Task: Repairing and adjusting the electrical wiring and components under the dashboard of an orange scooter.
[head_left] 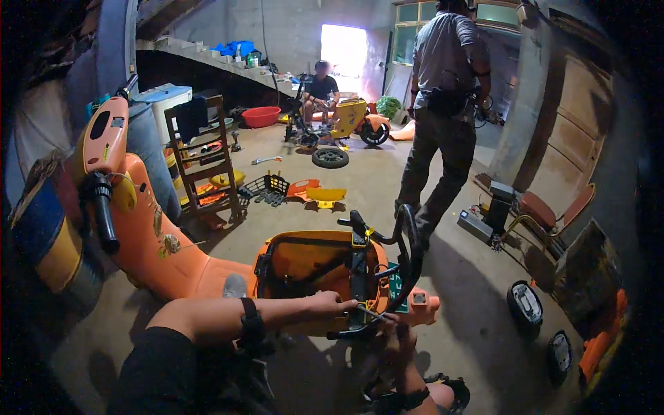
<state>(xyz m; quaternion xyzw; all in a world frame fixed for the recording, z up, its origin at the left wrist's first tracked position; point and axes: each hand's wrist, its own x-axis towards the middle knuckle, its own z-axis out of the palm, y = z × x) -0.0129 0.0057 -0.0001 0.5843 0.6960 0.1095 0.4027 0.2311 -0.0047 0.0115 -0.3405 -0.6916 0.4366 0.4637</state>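
Note:
An orange scooter (207,273) stands before me with a yellow open compartment (297,270), crossed at its right by a black bar (358,266) and a curved black tube (409,256). My left hand (328,302) is at the bar's lower end, fingers curled around something I cannot make out, beside the tip of a slim metal tool (371,312). My right hand (393,335) grips that tool from below, partly in shadow. A green plate (397,283) sits behind the tube.
A standing person (439,104) is at right; another sits (321,90) behind a partly dismantled scooter (353,121). A wooden chair (207,159), loose yellow panels (325,195), a black crate (266,187), a tyre (330,158), metal boxes (476,228) and a red chair (557,211) occupy the floor.

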